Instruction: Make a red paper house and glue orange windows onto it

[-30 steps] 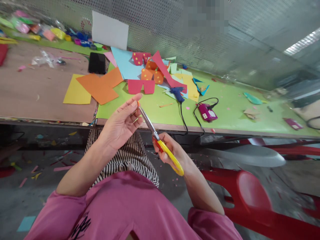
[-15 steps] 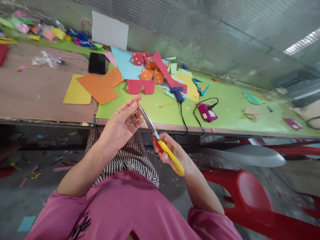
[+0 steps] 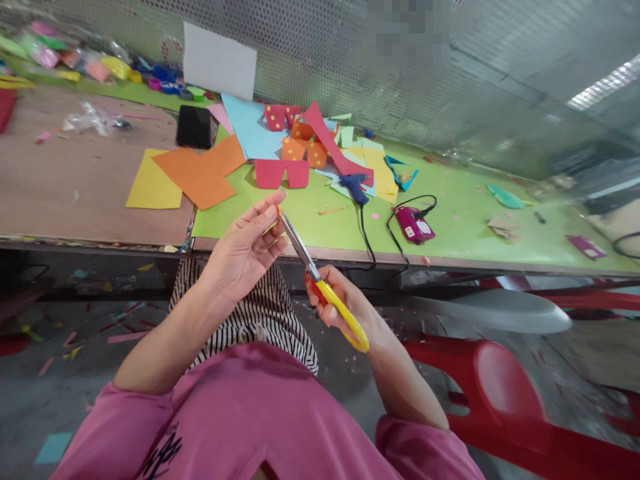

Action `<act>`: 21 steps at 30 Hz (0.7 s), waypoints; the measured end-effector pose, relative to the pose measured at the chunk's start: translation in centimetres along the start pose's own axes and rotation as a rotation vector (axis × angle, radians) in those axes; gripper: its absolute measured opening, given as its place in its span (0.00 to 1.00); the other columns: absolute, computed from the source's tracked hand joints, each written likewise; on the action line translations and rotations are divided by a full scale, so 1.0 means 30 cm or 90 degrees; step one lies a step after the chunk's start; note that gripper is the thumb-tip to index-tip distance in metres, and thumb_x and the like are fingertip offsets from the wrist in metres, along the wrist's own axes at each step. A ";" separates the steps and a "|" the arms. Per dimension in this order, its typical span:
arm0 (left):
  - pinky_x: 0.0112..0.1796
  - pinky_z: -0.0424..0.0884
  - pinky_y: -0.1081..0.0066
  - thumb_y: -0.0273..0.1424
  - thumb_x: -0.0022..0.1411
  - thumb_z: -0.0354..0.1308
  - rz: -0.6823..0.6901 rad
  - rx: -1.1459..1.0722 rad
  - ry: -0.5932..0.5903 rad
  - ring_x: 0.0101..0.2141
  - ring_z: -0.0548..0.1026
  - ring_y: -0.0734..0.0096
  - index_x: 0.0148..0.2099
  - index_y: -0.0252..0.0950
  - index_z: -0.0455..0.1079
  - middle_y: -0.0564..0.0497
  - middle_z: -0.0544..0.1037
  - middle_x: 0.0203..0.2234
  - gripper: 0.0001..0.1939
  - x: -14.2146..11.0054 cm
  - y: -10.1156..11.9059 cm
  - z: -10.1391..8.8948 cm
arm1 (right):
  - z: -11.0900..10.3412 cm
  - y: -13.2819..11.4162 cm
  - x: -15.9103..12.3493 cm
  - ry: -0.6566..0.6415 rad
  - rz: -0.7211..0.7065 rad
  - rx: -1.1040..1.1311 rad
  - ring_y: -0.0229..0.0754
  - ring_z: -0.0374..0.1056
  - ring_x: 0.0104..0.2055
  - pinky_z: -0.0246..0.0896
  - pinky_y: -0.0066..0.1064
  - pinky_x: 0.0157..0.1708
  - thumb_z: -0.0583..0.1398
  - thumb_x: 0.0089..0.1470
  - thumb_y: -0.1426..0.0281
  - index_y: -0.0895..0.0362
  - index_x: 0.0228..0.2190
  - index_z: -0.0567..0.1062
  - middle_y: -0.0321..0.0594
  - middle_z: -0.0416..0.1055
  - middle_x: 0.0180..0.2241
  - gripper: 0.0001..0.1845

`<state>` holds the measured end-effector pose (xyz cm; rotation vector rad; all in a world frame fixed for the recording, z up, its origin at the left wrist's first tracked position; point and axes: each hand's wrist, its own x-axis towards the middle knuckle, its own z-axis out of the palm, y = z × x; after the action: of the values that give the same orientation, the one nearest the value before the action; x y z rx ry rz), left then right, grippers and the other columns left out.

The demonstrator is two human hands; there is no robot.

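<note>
My right hand grips the yellow and red handles of a pair of scissors, held above my lap in front of the table edge. The blades point up and left to my left hand. That hand pinches a small orange paper scrap at the blade tips, its fingers curled together. A thin yellowish strip shows between its fingers.
On the green mat lie a blue glue gun, a pink charger with black cords, red folded paper shapes, orange sheets, a yellow sheet and a black phone. A red plastic stool stands at my right.
Almost nothing moved. My left hand's fingers shifted slightly on the small scrap at the scissor tips; the scissors stay in the same place.
</note>
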<state>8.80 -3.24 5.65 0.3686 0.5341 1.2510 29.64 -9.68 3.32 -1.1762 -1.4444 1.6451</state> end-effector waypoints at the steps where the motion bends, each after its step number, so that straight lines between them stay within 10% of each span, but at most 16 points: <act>1: 0.32 0.76 0.83 0.26 0.62 0.68 0.010 0.005 -0.008 0.28 0.77 0.83 0.47 0.41 0.79 0.59 0.80 0.30 0.11 0.000 -0.004 -0.003 | 0.001 0.001 0.000 -0.005 -0.006 0.008 0.30 0.56 0.25 0.48 0.24 0.21 0.73 0.44 0.43 0.52 0.39 0.67 0.31 0.66 0.31 0.34; 21: 0.34 0.73 0.80 0.33 0.57 0.72 0.266 0.217 -0.046 0.29 0.73 0.80 0.44 0.41 0.82 0.55 0.76 0.29 0.11 0.003 -0.036 -0.054 | -0.008 0.031 -0.013 -0.018 0.009 0.027 0.32 0.61 0.26 0.50 0.22 0.18 0.75 0.45 0.53 0.52 0.37 0.70 0.32 0.69 0.30 0.27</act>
<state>8.75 -3.48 3.70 0.8420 0.6289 1.5417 30.09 -10.11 2.51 -1.1464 -1.4148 1.6997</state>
